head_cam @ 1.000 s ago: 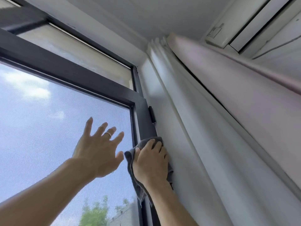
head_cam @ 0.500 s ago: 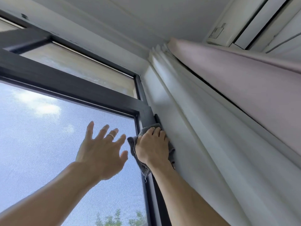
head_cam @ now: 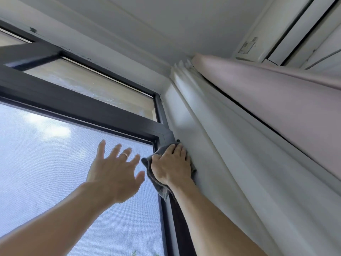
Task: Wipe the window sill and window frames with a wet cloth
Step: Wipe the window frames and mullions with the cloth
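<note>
A dark window frame [head_cam: 77, 106] runs across the view and down its right side [head_cam: 180, 228]. My right hand [head_cam: 172, 164] presses a grey cloth [head_cam: 162, 190] against the frame's right upright, just below its upper right corner. The fingers lie over the cloth, whose loose end hangs below the palm. My left hand [head_cam: 116, 172], a ring on one finger, is spread flat with straight fingers on or just before the mesh screen [head_cam: 46, 154], left of the cloth. It holds nothing.
A white curtain [head_cam: 221, 163] hangs in folds right beside the frame, touching my right hand's side. Behind it is a pale pink curtain [head_cam: 276, 111]. A narrow upper pane [head_cam: 92, 84] sits above the crossbar. The ceiling [head_cam: 166, 24] is close overhead.
My right hand slid the cloth up the right upright, from below the hinge to the upper corner. The left hand stayed spread on the screen. The view tilted upward.
</note>
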`<state>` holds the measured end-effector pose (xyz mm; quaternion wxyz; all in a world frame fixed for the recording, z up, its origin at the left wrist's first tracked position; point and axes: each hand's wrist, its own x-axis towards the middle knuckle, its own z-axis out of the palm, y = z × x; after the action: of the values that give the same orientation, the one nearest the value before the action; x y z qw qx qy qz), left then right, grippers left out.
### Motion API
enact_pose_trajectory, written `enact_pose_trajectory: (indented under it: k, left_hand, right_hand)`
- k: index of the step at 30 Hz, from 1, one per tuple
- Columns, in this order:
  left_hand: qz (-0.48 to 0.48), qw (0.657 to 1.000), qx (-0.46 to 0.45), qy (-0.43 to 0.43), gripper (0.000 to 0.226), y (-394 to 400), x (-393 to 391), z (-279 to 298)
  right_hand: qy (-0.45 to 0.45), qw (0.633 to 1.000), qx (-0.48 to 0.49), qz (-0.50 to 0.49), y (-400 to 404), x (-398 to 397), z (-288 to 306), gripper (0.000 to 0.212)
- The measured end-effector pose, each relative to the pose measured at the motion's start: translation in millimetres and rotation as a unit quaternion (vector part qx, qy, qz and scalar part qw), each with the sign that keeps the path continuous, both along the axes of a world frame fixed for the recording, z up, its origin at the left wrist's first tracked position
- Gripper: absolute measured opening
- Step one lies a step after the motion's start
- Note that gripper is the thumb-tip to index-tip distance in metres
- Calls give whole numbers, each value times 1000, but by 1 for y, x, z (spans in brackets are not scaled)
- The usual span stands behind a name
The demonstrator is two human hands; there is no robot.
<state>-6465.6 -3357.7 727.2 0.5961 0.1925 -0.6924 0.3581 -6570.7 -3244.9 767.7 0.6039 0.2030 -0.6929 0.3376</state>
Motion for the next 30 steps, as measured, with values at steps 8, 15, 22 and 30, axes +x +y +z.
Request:
enact_pose_trajectory:
  k: [8, 15, 22, 30]
  left_hand:
    - [-14, 1000, -1, -4, 69, -5, -7, 4]
    - [-10, 1000, -19, 3, 67, -7, -3, 11]
    - [12, 999, -20, 30, 68, -14, 13, 9]
    - [35, 999, 16, 30, 70, -41, 40, 18]
  right_hand:
    - [54, 991, -26, -121, -4, 21, 18, 60]
    - [17, 999, 25, -13, 3, 7, 43, 72]
    - [33, 999, 1, -23, -6, -5, 32, 70]
    - [74, 996, 58, 3, -18, 17, 72, 65]
